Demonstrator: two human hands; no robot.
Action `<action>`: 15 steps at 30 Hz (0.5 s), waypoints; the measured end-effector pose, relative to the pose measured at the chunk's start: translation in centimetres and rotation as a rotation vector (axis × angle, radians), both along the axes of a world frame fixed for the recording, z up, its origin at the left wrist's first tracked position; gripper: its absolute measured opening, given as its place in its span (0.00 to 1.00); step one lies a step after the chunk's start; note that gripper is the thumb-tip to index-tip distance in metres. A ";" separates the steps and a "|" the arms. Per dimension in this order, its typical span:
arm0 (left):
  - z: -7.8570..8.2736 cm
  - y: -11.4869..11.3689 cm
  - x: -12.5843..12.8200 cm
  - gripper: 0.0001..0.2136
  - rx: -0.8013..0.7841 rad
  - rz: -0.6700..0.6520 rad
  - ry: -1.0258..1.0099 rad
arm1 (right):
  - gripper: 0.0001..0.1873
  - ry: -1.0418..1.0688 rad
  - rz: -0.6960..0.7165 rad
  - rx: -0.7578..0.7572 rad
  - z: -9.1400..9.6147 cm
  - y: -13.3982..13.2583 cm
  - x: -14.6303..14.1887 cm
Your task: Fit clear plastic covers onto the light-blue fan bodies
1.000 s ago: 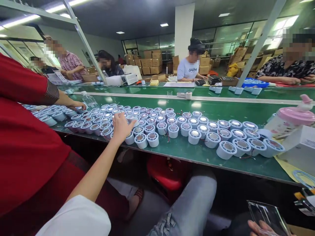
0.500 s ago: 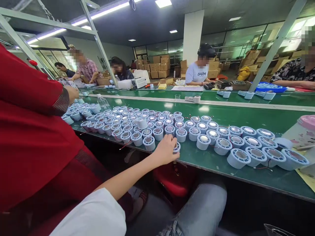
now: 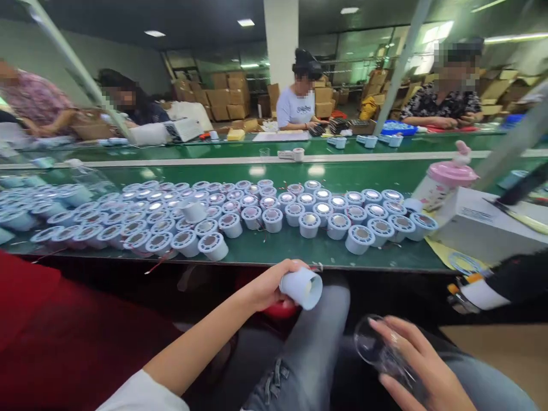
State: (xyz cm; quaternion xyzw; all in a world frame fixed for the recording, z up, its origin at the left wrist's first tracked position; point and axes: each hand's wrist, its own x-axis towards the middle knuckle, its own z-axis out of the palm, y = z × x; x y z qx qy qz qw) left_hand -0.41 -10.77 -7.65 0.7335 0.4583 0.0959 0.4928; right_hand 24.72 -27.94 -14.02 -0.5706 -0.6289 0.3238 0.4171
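Observation:
My left hand [image 3: 269,285] is closed round a pale blue round housing [image 3: 302,287], held on its side below the table's front edge, above my lap. My right hand [image 3: 417,359] grips a clear plastic piece [image 3: 377,345] over my right thigh, fingers curled under it. Several more pale blue round housings [image 3: 309,224] with shiny centres stand in rows on the green table [image 3: 299,254] in front of me.
A person in red [image 3: 51,331] sits close at my left. A pink-lidded bottle [image 3: 443,185] and a white box [image 3: 488,225] stand at the right of the table. Other workers sit across a second green bench with cardboard boxes behind.
My left hand took one housing from the front row and pulled it down off the table toward my lap. My right hand with the clear piece has come up into view.

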 end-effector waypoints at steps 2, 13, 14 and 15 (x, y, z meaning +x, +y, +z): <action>-1.1 -1.4 2.0 0.30 -0.281 -0.143 -0.140 | 0.28 -0.275 -0.027 0.195 1.7 0.6 -1.3; -1.0 -4.1 7.6 0.08 0.044 -0.434 -0.237 | 0.06 -0.271 -0.059 -0.156 3.4 -0.6 0.2; -1.3 -4.2 7.6 0.11 0.048 -0.413 -0.252 | 0.04 -0.213 -0.056 -0.185 3.7 -0.7 0.3; -1.6 -4.3 7.6 0.15 0.051 -0.392 -0.273 | 0.04 -0.159 -0.055 -0.198 3.9 -0.7 0.3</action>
